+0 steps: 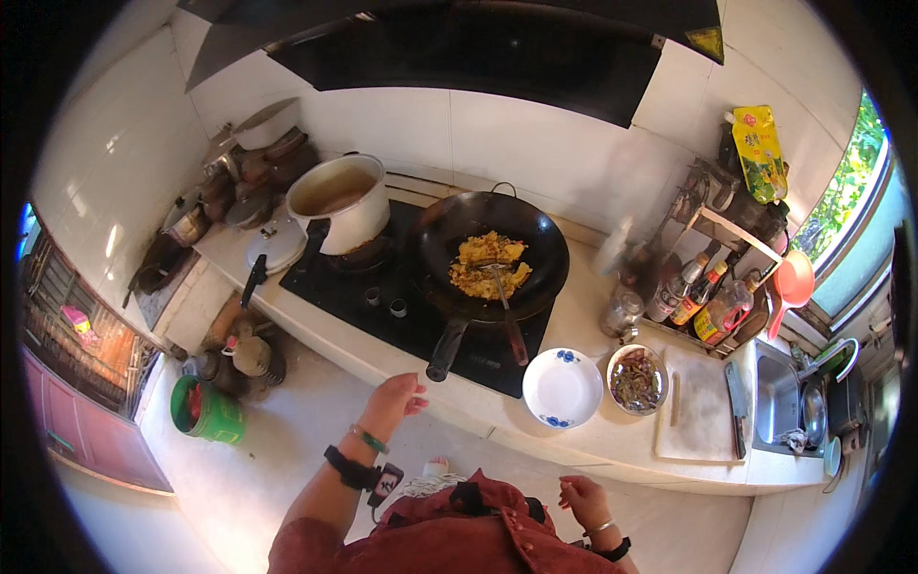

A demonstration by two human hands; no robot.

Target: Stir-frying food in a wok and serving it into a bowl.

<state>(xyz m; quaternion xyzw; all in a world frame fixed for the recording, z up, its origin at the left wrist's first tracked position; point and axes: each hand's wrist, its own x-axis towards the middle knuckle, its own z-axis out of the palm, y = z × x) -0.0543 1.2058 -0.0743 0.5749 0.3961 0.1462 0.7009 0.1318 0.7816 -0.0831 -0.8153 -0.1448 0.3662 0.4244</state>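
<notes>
My left hand [393, 403] is in the air before the stove's front edge, just below the wok's black handle, and touches nothing. Lower right, my right hand [582, 497] hangs in front of the counter with fingers loosely curled and nothing in it. On the black gas stove [344, 290] sits a dark wok [534, 237] holding yellow scrambled egg [490, 251]. A spatula [506, 308] rests in the wok, its wooden handle over the rim. Right of the stove stand an empty white plate with blue flowers [562, 389] and a bowl of cooked food [637, 380].
A pressure cooker pot [348, 201] of liquid stands on the left burner, its lid [276, 245] beside it. At right are a cutting board [699, 423], a cleaver [736, 402], a rack of sauce bottles [706, 294] and a sink [776, 394]. A green bucket [215, 416] stands on the floor.
</notes>
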